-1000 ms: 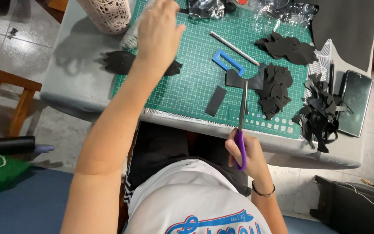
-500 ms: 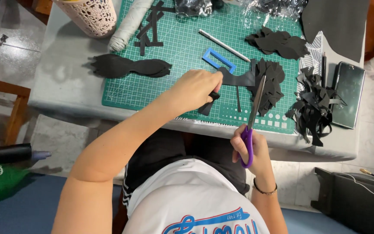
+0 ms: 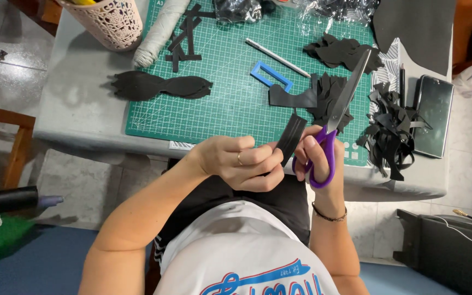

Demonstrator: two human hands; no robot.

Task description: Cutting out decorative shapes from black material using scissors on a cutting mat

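A black foam strip (image 3: 290, 136) is held beside purple-handled scissors (image 3: 335, 117) over the near edge of a green cutting mat (image 3: 230, 104).

The strip's lower end is pinched in the closed fingers of the left hand (image 3: 244, 162). The scissors' loops are gripped by the right hand (image 3: 317, 158), fingers curled through them; the blades are seen shut, pointing up and away. Black offcuts (image 3: 391, 128) are heaped on the grey table (image 3: 77, 109), next to a dark phone (image 3: 434, 114).

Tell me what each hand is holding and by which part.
Left hand pinches the black strip at its lower end. Right hand holds the purple-handled scissors by the handle loops.
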